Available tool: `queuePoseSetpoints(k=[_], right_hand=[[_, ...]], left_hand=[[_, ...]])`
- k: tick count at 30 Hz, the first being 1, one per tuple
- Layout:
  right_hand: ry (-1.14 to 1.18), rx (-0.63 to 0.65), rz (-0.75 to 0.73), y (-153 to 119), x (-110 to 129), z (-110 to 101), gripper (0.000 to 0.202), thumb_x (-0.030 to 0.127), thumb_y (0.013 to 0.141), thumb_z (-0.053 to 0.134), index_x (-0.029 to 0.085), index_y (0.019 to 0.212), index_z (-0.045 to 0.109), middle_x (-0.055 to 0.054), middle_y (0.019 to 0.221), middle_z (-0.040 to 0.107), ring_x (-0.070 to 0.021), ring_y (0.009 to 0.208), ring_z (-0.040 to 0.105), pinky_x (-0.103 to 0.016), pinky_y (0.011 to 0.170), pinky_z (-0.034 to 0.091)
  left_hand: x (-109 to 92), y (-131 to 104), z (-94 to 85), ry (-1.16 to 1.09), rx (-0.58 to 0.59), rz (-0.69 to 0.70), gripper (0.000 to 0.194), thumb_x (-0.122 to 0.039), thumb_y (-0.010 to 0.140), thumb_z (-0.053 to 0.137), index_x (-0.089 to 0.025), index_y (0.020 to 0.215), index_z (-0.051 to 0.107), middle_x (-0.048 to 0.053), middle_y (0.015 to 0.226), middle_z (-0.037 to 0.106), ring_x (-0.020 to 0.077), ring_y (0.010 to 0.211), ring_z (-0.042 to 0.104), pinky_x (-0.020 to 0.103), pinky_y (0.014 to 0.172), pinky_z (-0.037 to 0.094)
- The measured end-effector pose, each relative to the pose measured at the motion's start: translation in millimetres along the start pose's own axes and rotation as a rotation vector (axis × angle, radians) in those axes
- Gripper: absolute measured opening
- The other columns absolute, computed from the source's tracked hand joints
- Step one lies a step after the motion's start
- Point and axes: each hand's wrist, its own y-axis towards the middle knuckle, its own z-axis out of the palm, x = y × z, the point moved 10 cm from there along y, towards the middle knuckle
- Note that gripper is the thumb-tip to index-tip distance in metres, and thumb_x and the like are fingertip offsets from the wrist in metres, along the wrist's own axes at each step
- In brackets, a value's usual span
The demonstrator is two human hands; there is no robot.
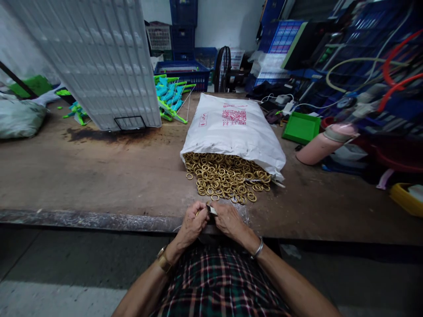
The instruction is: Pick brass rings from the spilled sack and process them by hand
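Observation:
At the table's front edge my left hand (193, 221) is closed, fingertips pinched around a gold ring (198, 213) that shows only in part. Against it, my right hand (230, 219) is closed on a small flat blade (212, 210), pale with a dark end; its exact kind is partly hidden by the fingers. Just beyond both hands, a heap of gold rings (224, 176) spills from the open mouth of a white woven sack (231, 123) lying on its side.
On the wooden table (99, 176) a ribbed translucent panel (109, 66) stands left, with blue-and-green plastic toy bows (172, 97) behind. To the right are a green tray (301, 127), a pink bottle (325, 143) and a yellow container (408, 199). Blue crates (181, 77) and a fan (223, 68) lie beyond.

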Motion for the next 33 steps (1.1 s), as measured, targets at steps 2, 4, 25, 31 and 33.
queuePoseSetpoints(k=[2, 4, 25, 31, 33], right_hand=[[-0.014, 0.024, 0.013, 1, 2, 2, 0.027, 0.009, 0.072, 0.038, 0.015, 0.093, 0.055, -0.007, 0.075, 0.065, -0.0151, 0.062, 0.054, -0.027, 0.056, 0.024], [-0.026, 0.034, 0.026, 2, 4, 5, 0.026, 0.01, 0.072, 0.039, 0.015, 0.092, 0.055, -0.008, 0.075, 0.066, -0.0156, 0.063, 0.055, -0.027, 0.055, 0.024], [-0.335, -0.11, 0.026, 130, 55, -30, 0.024, 0.016, 0.085, 0.035, 0.014, 0.101, 0.053, -0.013, 0.095, 0.058, -0.0217, 0.077, 0.062, -0.03, 0.061, 0.043], [-0.337, -0.121, 0.072, 142, 50, -19, 0.027, 0.016, 0.088, 0.03, 0.016, 0.098, 0.054, -0.013, 0.095, 0.057, -0.0222, 0.076, 0.064, -0.031, 0.06, 0.045], [-0.339, -0.12, 0.084, 142, 48, -18, 0.026, 0.017, 0.088, 0.031, 0.016, 0.1, 0.054, -0.014, 0.099, 0.056, -0.0218, 0.077, 0.064, -0.031, 0.061, 0.045]], left_hand=[[3, -1, -3.0, -0.018, 0.003, -0.009, 0.03, -0.047, 0.075, 0.052, -0.018, 0.069, 0.045, -0.007, 0.053, 0.041, 0.0035, 0.04, 0.03, 0.017, 0.04, 0.022], [5, -4, -6.4, -0.047, 0.005, -0.029, 0.031, -0.047, 0.075, 0.053, -0.018, 0.069, 0.045, -0.008, 0.051, 0.04, 0.0032, 0.039, 0.029, 0.017, 0.039, 0.02], [19, -14, -56.5, -0.714, -0.083, -0.159, 0.03, -0.043, 0.07, 0.064, -0.017, 0.079, 0.051, -0.002, 0.066, 0.053, 0.0005, 0.037, 0.034, 0.011, 0.03, 0.016], [25, -13, -61.3, -0.857, -0.074, -0.209, 0.03, -0.034, 0.061, 0.074, -0.014, 0.077, 0.058, 0.0, 0.067, 0.054, 0.0025, 0.044, 0.042, 0.01, 0.031, 0.017], [25, -11, -63.5, -0.878, -0.078, -0.209, 0.029, -0.033, 0.059, 0.076, -0.013, 0.072, 0.059, 0.002, 0.068, 0.056, 0.004, 0.048, 0.045, 0.01, 0.03, 0.017]])
